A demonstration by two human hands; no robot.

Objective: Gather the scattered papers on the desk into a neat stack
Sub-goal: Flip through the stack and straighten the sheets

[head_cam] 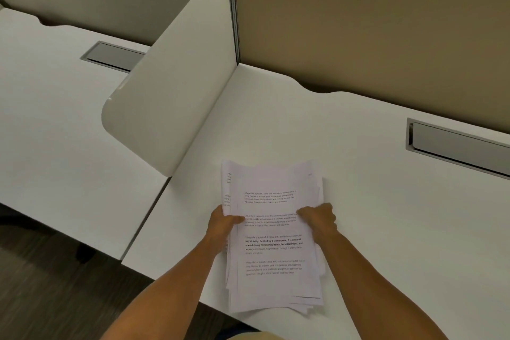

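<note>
printed papers (271,246), loosely stacked, edges uneven

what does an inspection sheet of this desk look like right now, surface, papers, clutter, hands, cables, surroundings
surface: white desk, bare apart from the papers.
job's things: papers gathered into one pile at the near edge; edges uneven, sheets fanned at the left side and bottom corner, so not yet neat.
clutter: nothing seen; no loose sheets elsewhere.
grippers: left hand grips the pile's left edge, right hand grips its right edge.
cables: nothing seen; grey cable tray in the desk at right, a second tray on the neighbouring desk.
surroundings: cream divider panel at left, tan partition wall behind, dark floor at lower left.
</note>
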